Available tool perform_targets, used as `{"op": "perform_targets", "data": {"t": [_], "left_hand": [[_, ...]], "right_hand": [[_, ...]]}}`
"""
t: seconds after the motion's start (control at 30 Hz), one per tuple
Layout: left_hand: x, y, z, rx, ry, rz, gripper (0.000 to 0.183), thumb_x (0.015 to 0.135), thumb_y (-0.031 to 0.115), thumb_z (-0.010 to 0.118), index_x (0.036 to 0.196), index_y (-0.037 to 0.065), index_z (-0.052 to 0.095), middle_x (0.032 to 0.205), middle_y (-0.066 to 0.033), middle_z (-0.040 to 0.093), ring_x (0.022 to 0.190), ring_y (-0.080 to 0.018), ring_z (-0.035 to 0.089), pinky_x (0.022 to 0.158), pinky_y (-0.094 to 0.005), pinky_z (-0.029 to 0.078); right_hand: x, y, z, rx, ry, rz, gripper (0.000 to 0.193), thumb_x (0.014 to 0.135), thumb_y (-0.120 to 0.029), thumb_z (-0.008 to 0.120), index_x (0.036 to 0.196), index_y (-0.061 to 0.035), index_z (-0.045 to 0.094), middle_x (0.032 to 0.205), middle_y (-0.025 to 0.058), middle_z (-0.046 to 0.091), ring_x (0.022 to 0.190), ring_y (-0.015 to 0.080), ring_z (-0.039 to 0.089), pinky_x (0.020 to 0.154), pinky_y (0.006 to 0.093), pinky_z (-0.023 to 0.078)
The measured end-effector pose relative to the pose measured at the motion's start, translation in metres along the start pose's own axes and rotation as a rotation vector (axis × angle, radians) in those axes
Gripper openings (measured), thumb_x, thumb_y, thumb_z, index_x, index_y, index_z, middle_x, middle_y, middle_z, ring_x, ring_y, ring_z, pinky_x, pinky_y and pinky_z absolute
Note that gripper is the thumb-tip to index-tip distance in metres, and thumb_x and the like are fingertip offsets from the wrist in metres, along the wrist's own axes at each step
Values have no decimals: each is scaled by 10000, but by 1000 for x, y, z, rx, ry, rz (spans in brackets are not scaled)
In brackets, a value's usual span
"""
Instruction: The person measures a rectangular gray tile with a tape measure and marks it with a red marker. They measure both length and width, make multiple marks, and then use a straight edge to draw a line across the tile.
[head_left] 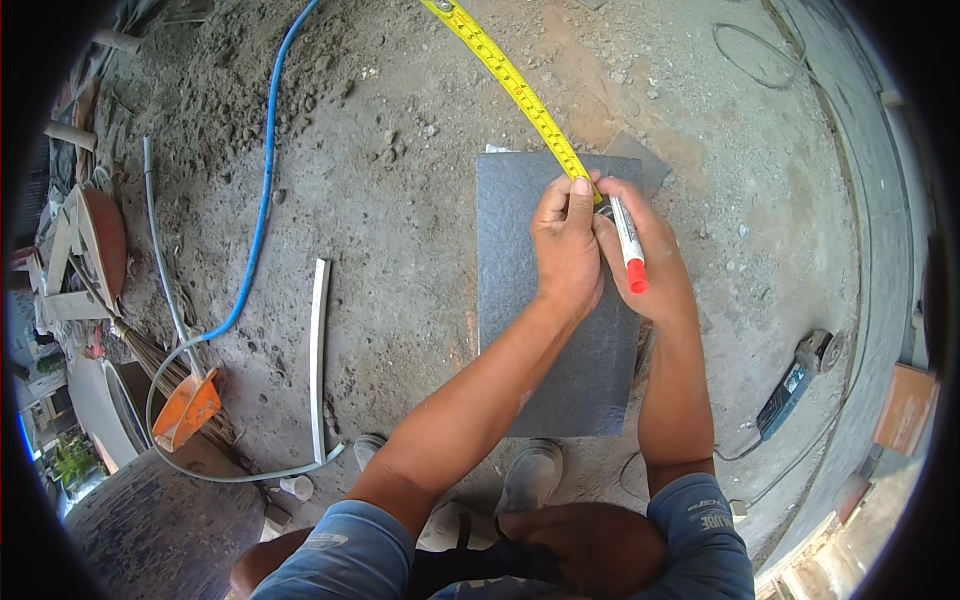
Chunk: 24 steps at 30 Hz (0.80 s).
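Note:
A yellow tape measure blade (520,95) runs out of my hands toward the far side, its metal hook end at the top of the view. My left hand (568,235) is closed on the blade, the thumb pressed on top near its lower part. Beside it, touching, my right hand (650,245) is closed with a white marker (627,235) with a red end lying across it. The tape's case is hidden within the hands. Under both hands lies a dark grey rectangular tile (510,250), flat on the ground.
A blue hose (268,170) crosses the dirt floor on the left. Nearer lie a pale metal bar (319,360) and an orange dustpan-like scoop (187,410). An angle grinder (795,385) with its cord rests at right by the wall. Loose soil (330,60) is heaped at far left.

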<state>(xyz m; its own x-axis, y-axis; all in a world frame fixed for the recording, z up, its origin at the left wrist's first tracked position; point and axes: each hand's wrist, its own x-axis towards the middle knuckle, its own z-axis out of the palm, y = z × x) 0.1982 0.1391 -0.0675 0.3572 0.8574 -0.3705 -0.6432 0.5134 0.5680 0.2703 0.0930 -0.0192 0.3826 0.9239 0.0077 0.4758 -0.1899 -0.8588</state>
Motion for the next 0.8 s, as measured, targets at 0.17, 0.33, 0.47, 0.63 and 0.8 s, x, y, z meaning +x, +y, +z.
{"op": "perform_targets", "data": {"t": [0.17, 0.33, 0.47, 0.63, 0.8], "left_hand": [[8, -2, -4, 282, 6, 114, 214, 996, 221, 564, 1030, 27, 648, 823, 12, 568, 757, -52, 477, 642, -224, 418], [9, 13, -1, 329, -44, 19, 171, 977, 147, 577, 985, -4, 657, 923, -39, 633, 829, -79, 538, 763, -242, 451], [17, 36, -27, 686, 13, 66, 121, 934, 125, 640, 933, 4, 650, 785, 5, 624, 687, -59, 521, 627, -230, 434], [37, 83, -88, 1130, 182, 290, 91, 884, 76, 687, 886, -3, 643, 722, 2, 600, 628, -61, 509, 567, -230, 429], [76, 99, -111, 1105, 105, 510, 176, 882, 97, 694, 1016, -15, 678, 790, -53, 653, 692, -99, 567, 650, -252, 476]], "right_hand": [[2, 13, 2, -202, 93, -60, 267, 897, -139, 613, 1141, -34, 590, 896, 163, 640, 825, 321, 643, 718, 421, 482], [11, 22, -2, -349, 190, -98, 199, 911, -175, 624, 1073, -60, 635, 975, 149, 654, 904, 351, 631, 742, 442, 492], [25, 47, -26, -603, 276, -14, 152, 923, -243, 616, 1037, -151, 659, 958, 112, 648, 911, 341, 627, 732, 447, 496], [39, 70, -59, -887, 132, 67, 111, 922, -248, 601, 999, -188, 654, 912, 103, 636, 899, 332, 630, 704, 451, 497], [51, 67, -58, -951, 13, 82, 136, 926, -260, 585, 1005, -170, 651, 970, 95, 651, 939, 328, 626, 725, 445, 497]]}}
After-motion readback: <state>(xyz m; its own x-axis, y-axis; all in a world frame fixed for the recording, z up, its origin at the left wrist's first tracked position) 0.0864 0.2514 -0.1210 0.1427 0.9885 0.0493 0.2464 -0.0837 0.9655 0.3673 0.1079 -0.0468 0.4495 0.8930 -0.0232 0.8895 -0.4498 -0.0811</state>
